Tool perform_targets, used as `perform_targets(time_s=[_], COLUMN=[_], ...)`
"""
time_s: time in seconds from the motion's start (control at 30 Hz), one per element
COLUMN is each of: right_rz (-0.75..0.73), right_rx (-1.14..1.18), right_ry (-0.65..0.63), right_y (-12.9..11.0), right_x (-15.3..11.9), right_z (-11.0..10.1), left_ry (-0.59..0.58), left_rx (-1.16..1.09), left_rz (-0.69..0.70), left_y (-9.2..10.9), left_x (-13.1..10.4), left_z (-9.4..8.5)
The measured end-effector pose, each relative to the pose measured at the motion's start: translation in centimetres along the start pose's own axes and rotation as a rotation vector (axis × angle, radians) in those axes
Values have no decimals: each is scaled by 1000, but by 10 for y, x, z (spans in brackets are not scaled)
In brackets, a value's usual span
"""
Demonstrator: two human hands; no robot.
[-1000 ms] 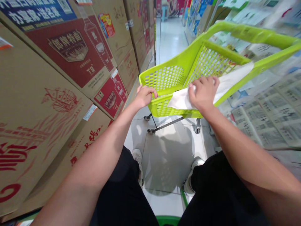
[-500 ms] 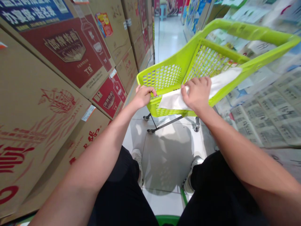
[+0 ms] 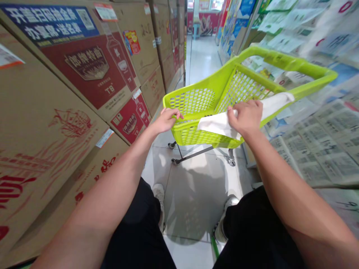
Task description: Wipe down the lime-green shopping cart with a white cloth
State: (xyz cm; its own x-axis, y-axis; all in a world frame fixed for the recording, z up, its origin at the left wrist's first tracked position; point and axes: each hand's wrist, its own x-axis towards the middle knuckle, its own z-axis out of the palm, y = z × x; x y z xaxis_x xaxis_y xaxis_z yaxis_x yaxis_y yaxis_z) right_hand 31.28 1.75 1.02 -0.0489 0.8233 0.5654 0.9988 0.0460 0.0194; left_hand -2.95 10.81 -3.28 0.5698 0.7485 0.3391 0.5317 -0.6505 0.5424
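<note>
A yellow-green shopping cart (image 3: 196, 140) stands at an angle on the floor, its handle up at the right. My left hand (image 3: 168, 118) grips the rim at the cart's left front corner, fingers curled over it. A white cloth (image 3: 217, 123) lies along the cart's near upper rim. My right hand (image 3: 248, 116) is closed over the cloth and presses it onto that rim; its fingertips point into the basket.
Stacked cardboard boxes (image 3: 84, 63) line the left side. Wrapped paper packs (image 3: 316, 145) fill the right side. A tiled aisle (image 3: 204, 56) runs ahead to a blue stool (image 3: 196, 29). My shoes are below the cart.
My right hand has moved a little right along the rim with the cloth. The cart's handle end appears lower and further left. My left hand still holds the corner.
</note>
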Motion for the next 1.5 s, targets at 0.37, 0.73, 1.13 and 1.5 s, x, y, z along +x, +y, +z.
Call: perform_targets(time_s=[0.37, 0.73, 1.13, 1.5], right_rz=[-148, 118, -98, -18], right_rx=[138, 86, 116, -139], right_ry=[38, -192, -66, -286], right_y=[-27, 48, -42, -67], right_x=[-6, 20, 33, 8], right_z=[-22, -52, -39, -15], left_ry=[98, 69, 124, -245], left_rx=[-45, -60, 65, 212], left_rz=[31, 243, 217, 97], left_y=[39, 67, 75, 60], left_x=[-10, -4, -13, -23], left_z=[-6, 8, 6, -6])
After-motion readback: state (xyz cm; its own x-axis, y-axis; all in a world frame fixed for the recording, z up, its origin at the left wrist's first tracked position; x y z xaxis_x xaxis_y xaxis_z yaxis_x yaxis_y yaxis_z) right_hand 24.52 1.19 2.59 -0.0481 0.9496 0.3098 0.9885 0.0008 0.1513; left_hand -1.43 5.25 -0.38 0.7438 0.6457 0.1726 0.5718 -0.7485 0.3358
